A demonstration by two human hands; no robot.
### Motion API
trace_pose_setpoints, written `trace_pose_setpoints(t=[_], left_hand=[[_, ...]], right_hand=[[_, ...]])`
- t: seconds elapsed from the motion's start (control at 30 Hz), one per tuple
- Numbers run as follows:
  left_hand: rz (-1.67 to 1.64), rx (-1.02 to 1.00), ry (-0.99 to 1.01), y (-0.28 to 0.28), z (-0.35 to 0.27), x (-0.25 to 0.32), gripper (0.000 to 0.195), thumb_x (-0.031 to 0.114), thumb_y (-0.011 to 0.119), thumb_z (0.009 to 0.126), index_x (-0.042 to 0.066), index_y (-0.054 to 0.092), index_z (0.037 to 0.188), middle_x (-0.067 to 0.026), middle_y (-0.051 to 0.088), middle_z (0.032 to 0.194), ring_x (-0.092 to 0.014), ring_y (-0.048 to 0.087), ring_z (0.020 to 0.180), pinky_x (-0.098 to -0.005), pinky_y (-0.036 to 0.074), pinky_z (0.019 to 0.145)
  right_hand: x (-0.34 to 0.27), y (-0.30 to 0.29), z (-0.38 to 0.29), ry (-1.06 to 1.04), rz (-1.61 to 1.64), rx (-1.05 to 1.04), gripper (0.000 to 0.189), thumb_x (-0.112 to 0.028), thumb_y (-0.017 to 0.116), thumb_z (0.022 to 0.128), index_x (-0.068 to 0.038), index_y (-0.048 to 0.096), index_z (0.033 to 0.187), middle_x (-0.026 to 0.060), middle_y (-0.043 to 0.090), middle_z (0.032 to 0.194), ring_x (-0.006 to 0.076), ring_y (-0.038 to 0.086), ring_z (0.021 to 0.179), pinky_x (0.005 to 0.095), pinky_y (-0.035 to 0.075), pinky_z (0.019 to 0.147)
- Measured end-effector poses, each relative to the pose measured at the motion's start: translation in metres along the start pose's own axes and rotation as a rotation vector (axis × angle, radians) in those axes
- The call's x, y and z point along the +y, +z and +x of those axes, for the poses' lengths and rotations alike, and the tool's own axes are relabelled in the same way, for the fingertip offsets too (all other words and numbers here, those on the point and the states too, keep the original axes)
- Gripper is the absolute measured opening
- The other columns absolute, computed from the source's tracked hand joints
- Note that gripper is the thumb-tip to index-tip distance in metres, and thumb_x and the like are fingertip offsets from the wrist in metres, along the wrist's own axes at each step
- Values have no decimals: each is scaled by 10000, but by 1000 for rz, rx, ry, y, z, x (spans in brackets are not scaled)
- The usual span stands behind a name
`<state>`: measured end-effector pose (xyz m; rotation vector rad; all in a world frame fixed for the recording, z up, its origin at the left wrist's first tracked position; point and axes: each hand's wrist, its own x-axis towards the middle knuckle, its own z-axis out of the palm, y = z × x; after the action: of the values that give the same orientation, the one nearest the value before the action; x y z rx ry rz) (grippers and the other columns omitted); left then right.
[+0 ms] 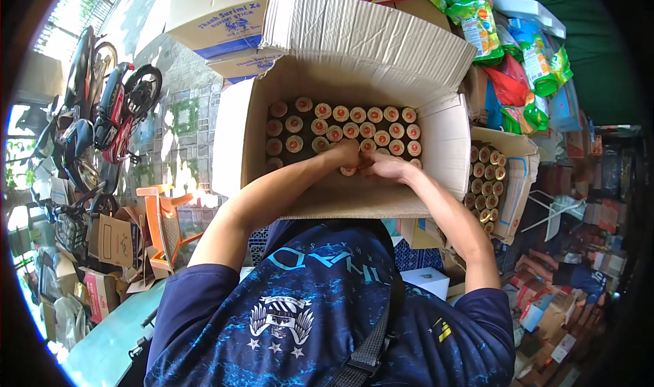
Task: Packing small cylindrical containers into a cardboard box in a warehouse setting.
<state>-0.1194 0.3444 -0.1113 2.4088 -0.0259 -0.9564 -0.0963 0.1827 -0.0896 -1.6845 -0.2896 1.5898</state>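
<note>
A large open cardboard box (444, 131) stands before me. Rows of upright round containers (351, 130), with pale tops and red round marks, fill much of its floor. Inside the box, my left hand (345, 153) is bent down over the containers, its fingertips hidden. Close beside it is my right hand (387, 167), with fingers stretched toward the left hand and nearly meeting it. A container top (348, 171) shows just below the two hands. Whether either hand grips a container cannot be made out.
At right, a smaller carton (511, 193) holds similar containers. Printed cartons (225, 29) stand behind the box. Bright green packets (480, 29) lie at upper right. An orange plastic chair (163, 223) and motorbikes (110, 111) are at left. Another person (577, 279) is at far right.
</note>
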Motion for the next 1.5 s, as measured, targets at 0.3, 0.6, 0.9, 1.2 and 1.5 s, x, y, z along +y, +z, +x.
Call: trace_pose_setpoints(t=[0.3,0.6,0.9,1.2,1.5], left_hand=[[151,185,165,-8,-17,12,222,114,640,718,-6,683,900,-223,681,895,-343,680,872,-434,544,706],[557,-217,414,15,38,-50,198,148,610,778,44,712,913,-209,668,935,-349,636,881,-457,494,752],[335,-421,208,-37,-3,10,287,229,545,788,48,698,948,-201,668,993,-334,644,900,-436,491,785],[-139,256,651,-110,-48,155,259,56,516,852,42,666,1063,-82,667,789,-135,624,704,-316,521,638],[16,139,1120,-16,9,334,399,41,544,811,55,558,1209,-184,662,959,-366,635,887,-425,498,800]], right_hand=[[2,-25,-2,83,-838,237,446,-110,455,877,-53,472,1320,211,575,1230,339,561,1118,380,443,931],[-81,20,-131,-603,-279,879,365,-79,440,973,-34,462,1334,143,603,1225,222,590,1107,320,463,945],[2,65,-200,-685,-12,1180,282,-91,453,975,24,540,1216,138,665,1063,200,637,1000,307,480,899],[101,2,-240,-481,200,1569,264,-43,565,919,-9,560,1181,87,655,1024,127,629,852,248,501,731],[192,-102,-251,-48,-118,1955,343,-226,629,858,-61,570,1153,181,604,1019,354,573,967,452,465,832]])
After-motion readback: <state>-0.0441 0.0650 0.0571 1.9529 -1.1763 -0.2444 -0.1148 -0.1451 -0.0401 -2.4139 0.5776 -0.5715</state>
